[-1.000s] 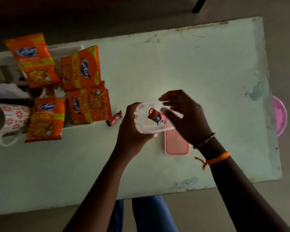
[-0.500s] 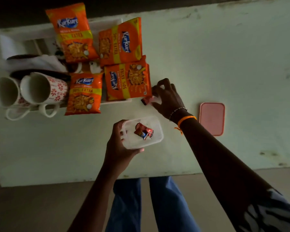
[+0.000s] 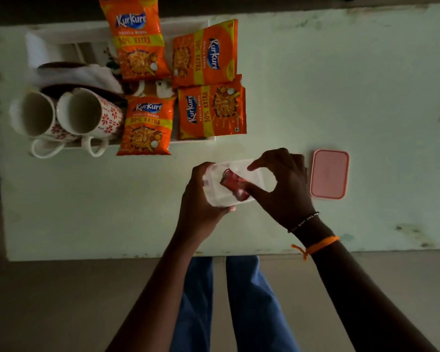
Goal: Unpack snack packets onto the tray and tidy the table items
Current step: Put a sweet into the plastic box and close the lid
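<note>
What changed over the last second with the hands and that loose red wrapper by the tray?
The right hand reached to the tray edge, picked up the loose wrapper and brought it to the clear container, held throughout by the left hand. Pink lid, packets and mugs stayed put.

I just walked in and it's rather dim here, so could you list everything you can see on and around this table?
Snack packets: four, orange, on the tray at far left of the table.
Tray: one, white, far left.
Mugs: two, white with red flowers, lying on their sides at the tray's left end.
Cloth: one, white, behind the mugs.
Box: one, clear plastic, held above the table's near middle.
Wrappers: red, inside the box; count unclear.
Lid: one, pink, flat on the table right of the box.
Table: one, pale green, worn.
Left hand: holds the box.
Right hand: fingers at the wrappers; orange and beaded bands on the wrist.
Legs: blue trousers, below the table edge.
</note>
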Demonstrator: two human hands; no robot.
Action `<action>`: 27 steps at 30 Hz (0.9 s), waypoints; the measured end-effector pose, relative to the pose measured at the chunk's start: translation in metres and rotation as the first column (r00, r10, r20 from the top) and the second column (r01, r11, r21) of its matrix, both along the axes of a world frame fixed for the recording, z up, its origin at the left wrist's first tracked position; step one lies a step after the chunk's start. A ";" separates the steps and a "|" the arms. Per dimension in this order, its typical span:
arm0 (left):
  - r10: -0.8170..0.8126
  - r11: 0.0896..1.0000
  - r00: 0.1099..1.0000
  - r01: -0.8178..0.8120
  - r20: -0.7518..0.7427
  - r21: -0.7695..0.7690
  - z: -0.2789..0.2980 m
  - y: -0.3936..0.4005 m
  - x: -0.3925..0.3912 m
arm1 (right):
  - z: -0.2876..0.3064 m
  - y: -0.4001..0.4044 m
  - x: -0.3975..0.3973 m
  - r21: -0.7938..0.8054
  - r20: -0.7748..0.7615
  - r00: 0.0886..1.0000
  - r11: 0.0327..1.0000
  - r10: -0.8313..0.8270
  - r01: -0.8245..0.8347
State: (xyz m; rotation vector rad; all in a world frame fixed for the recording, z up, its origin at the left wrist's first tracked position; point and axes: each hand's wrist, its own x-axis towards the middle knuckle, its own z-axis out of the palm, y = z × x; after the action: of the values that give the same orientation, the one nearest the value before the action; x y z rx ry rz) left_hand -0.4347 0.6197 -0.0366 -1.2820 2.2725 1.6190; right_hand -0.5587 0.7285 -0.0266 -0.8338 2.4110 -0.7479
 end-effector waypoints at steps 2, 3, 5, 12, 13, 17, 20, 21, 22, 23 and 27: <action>-0.012 1.000 1.000 0.012 -0.006 0.015 0.000 0.002 -0.002 | -0.009 0.012 -0.008 0.020 -0.038 0.991 0.991 -0.129 0.130; -0.021 1.000 1.000 0.021 -0.008 0.016 -0.001 0.003 -0.003 | -0.016 0.020 -0.015 0.047 -0.074 0.973 0.974 -0.220 0.223; -0.037 0.999 0.999 0.037 -0.006 0.006 -0.002 0.003 -0.004 | -0.033 0.036 -0.030 0.144 -0.139 0.905 0.896 -0.403 0.421; -0.063 0.998 0.998 0.063 -0.012 0.015 -0.003 0.007 -0.010 | -0.066 0.061 -0.057 0.393 -0.113 0.811 0.724 -0.574 0.567; -0.065 0.998 0.998 0.066 -0.016 0.019 -0.003 0.008 -0.010 | -0.068 0.063 -0.059 0.400 -0.102 0.823 0.734 -0.559 0.549; -0.044 0.998 0.998 0.046 -0.036 0.043 -0.003 0.008 -0.010 | -0.059 0.064 -0.066 0.348 -0.050 0.845 0.784 -0.533 0.515; 0.024 0.995 0.998 -0.018 -0.063 0.094 -0.003 0.007 -0.010 | -0.034 0.057 -0.064 0.085 0.027 0.832 0.830 -0.555 0.551; 0.065 0.991 0.995 -0.055 -0.080 0.123 -0.003 0.006 -0.009 | -0.024 0.054 -0.061 -0.046 0.088 0.827 0.827 -0.555 0.560; 0.110 0.983 0.989 -0.093 -0.100 0.158 -0.002 0.005 -0.008 | -0.013 0.050 -0.057 -0.166 0.176 0.821 0.806 -0.543 0.568; 0.153 0.972 0.980 -0.127 -0.125 0.196 -0.002 0.003 -0.006 | -0.003 0.046 -0.052 -0.260 0.288 0.808 0.770 -0.514 0.583; 0.266 0.924 0.946 -0.195 -0.185 0.328 0.002 -0.007 0.002 | 0.017 0.034 -0.028 -0.419 0.616 0.739 0.682 -0.271 0.600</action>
State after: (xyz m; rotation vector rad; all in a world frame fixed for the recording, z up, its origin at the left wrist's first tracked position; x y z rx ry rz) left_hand -0.4326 0.6130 -0.0351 -1.3888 1.9242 2.2011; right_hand -0.5865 0.7621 -0.0100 -0.1404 1.8810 -1.7562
